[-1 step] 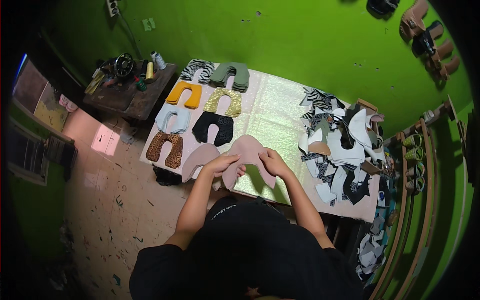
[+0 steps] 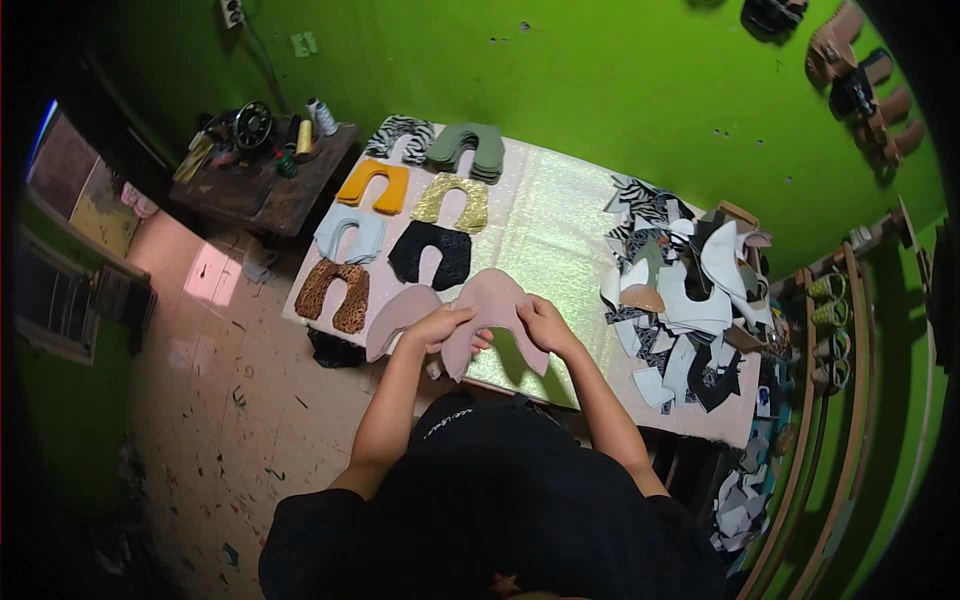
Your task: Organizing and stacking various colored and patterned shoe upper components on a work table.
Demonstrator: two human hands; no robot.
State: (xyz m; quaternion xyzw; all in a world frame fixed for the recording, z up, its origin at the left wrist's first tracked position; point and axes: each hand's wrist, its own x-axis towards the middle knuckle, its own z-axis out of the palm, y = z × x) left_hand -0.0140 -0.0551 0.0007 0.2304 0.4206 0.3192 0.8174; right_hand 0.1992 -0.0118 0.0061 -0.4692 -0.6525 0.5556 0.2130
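No shift is seen since the earlier frame: left hand (image 2: 440,325) and right hand (image 2: 541,322) still pinch the pink U-shaped piece (image 2: 492,305) over the table's (image 2: 545,215) near edge, with a second pink piece (image 2: 400,312) just left.

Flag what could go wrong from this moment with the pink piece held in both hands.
1. The pink U-shaped piece, held in the left hand and right hand, hangs past the table edge; a loose grip could drop it to the paint-spattered floor.
2. A second pink piece lies half under it near the same edge and might get dragged off.
3. The heap of mixed cut pieces beside the right hand could spill into the sorted stacks.
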